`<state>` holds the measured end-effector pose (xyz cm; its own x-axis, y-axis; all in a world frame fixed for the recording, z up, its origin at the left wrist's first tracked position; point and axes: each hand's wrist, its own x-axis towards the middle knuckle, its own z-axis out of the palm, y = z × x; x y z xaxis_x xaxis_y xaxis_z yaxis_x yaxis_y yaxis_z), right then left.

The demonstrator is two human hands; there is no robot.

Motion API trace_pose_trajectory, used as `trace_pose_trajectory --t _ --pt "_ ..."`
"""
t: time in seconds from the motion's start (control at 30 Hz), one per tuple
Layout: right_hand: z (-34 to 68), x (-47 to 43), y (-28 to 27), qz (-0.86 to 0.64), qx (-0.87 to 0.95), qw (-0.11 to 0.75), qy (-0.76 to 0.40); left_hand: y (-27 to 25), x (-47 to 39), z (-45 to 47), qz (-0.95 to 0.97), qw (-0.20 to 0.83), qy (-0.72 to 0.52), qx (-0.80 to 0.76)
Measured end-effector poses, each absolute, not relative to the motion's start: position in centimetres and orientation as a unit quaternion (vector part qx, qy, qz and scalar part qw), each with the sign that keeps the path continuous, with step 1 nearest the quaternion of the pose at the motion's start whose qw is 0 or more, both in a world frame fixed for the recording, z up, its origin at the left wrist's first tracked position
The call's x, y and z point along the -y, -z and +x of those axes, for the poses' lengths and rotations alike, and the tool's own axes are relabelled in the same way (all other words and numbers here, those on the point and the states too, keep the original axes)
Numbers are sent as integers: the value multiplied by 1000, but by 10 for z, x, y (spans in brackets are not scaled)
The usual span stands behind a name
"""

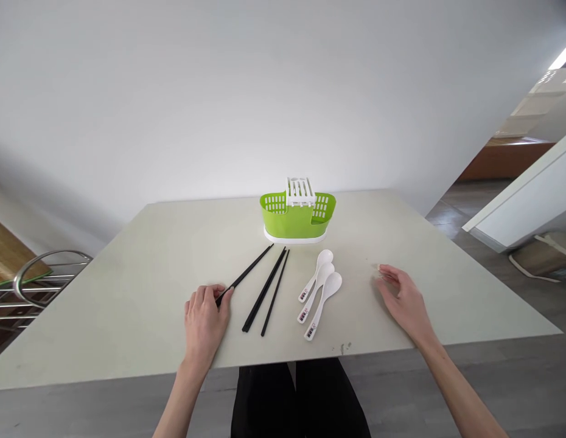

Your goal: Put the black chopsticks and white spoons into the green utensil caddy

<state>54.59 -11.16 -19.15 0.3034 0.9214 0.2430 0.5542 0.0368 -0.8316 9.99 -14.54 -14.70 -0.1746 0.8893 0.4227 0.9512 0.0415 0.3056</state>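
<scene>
A green cutlery holder with a white slotted insert stands on a white base at the far middle of the pale table. Several black chopsticks lie in front of it. My left hand pinches the near end of the leftmost chopstick, whose shaft still lies on the table. Two more chopsticks lie just right of it. Three white spoons with labelled handles lie side by side further right. My right hand rests on the table right of the spoons, fingers loosely curled, holding nothing.
A metal wire rack stands off the table's left side. A white slanted panel and a bag sit on the floor to the right. My dark-clothed legs are below the table's near edge.
</scene>
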Motion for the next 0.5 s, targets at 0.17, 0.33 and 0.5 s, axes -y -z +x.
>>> trace_pose_trajectory --t 0.17,0.33,0.5 --pt "547 111 195 -663 558 459 -195 148 142 101 -649 84 236 718" --pt "547 111 193 -666 546 462 -211 145 140 101 -660 91 210 716" --pt "546 113 191 -670 546 453 -216 135 143 98 -698 74 130 700"
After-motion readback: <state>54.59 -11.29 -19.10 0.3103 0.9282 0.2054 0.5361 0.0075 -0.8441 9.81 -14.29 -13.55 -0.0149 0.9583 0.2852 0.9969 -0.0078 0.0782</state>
